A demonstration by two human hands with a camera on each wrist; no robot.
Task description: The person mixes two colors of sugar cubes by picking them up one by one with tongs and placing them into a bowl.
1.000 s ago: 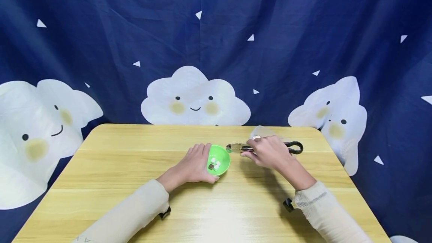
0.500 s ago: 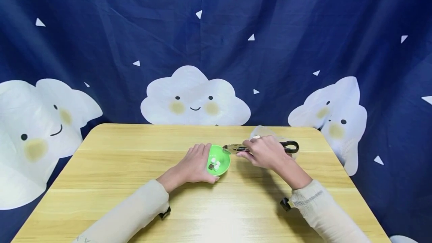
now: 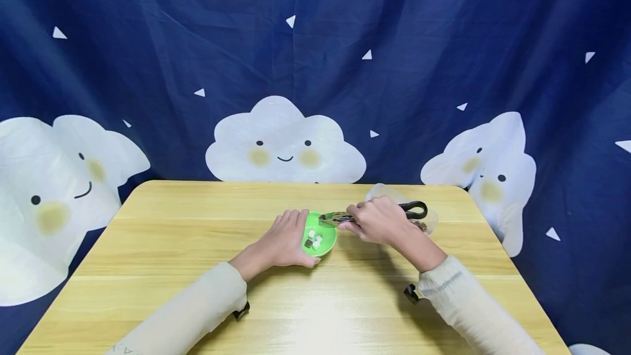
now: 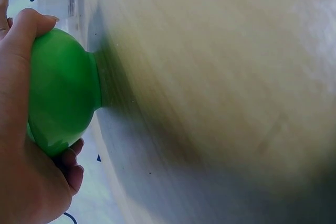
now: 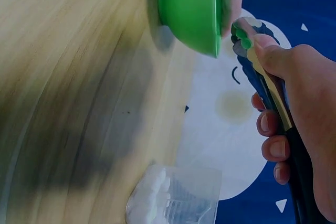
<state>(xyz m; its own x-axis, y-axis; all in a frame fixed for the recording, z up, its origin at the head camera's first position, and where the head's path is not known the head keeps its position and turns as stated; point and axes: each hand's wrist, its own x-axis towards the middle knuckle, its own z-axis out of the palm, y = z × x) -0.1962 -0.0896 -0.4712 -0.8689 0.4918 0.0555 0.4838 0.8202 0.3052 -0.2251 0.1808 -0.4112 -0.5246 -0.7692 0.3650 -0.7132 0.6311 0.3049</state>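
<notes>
My left hand [image 3: 282, 241] grips a small green bowl [image 4: 63, 90] by its side, thumb on the near edge and fingers round the far side. Inside lie several small cubes, white cubes [image 3: 316, 244] and a brown cube [image 3: 308, 243]. Metal tongs [image 3: 340, 218] with a black handle are held in my right hand [image 3: 382, 221]. Their tips hang over the bowl's far right part, above the cubes. In the right wrist view the tongs' tips [image 5: 242, 34] look close together; what sits between them is too unclear to name.
Behind my right hand stands a clear container [image 3: 382, 190], with white pieces [image 5: 149, 198] showing in the right wrist view. Partly hidden by the right wrist, another clear container [image 3: 434, 219] has brown pieces [image 3: 420, 225]. The wooden table [image 3: 197, 212] ends at a blue curtain [image 3: 315, 59].
My right hand has moved left with the tongs, taking their tips from beside the bowl's rim to over its inside. The left hand and bowl have stayed in place.
</notes>
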